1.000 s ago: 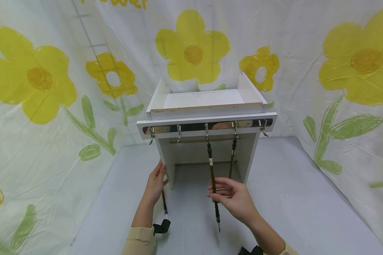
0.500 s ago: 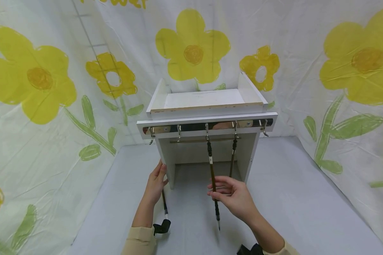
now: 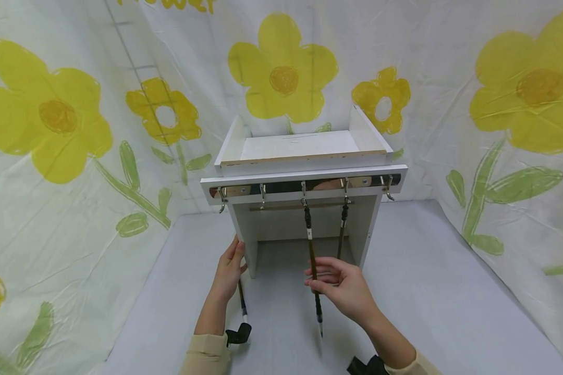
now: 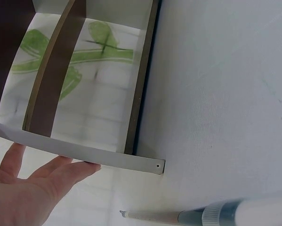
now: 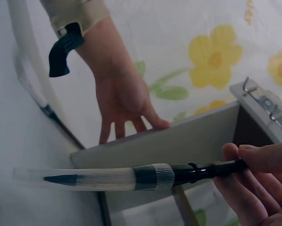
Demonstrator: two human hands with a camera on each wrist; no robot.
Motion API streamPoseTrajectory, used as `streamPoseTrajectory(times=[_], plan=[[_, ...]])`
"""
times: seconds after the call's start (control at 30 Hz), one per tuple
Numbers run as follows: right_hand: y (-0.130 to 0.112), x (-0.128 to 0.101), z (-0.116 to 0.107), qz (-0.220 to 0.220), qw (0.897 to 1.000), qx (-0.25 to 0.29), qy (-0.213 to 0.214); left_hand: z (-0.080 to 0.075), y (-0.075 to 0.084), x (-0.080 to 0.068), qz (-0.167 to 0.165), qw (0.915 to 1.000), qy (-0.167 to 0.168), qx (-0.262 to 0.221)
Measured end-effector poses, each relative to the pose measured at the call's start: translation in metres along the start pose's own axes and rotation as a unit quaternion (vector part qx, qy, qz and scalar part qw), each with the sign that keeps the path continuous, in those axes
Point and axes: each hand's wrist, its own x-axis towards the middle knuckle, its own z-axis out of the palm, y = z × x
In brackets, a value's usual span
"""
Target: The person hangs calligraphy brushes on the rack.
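My right hand (image 3: 344,286) pinches the lower part of a calligraphy brush (image 3: 311,255) between thumb and fingers. The brush's top loop is at the middle hook (image 3: 303,194); its dark tip sits inside a clear cover (image 5: 105,180) in the right wrist view. Behind my right hand, a second brush (image 3: 342,234) hangs from the hook to the right. My left hand (image 3: 227,271) touches the left side panel (image 4: 108,159) of a white shelf unit, fingers extended along its outer face. Another brush (image 3: 241,299) lies on the table beside my left wrist.
The shelf unit's front rail carries a shiny metal strip (image 3: 281,187) with several hooks. No brush is on the far-left hook (image 3: 222,199) or the far-right hook (image 3: 388,190). An open-topped tray (image 3: 300,147) forms the upper part. A flower-painted white curtain (image 3: 206,99) surrounds the table (image 3: 431,291).
My right hand has risen very slightly, and the tip of the brush it pinches is a little higher. My left hand and the shelf unit have stayed in place.
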Motion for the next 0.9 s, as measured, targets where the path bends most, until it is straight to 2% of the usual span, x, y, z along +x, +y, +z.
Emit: streamPoseTrajectory(times=[0.3,0.9], plan=[[0.005,0.004,0.0,0.007,1.0,0.0,0.001,0.0,0.0,0.0,0.003,1.0,0.0,0.0],[0.017,0.015,0.002,-0.014,1.0,-0.02,0.01,-0.001,-0.003,0.001,0.006,1.0,0.001,-0.003]])
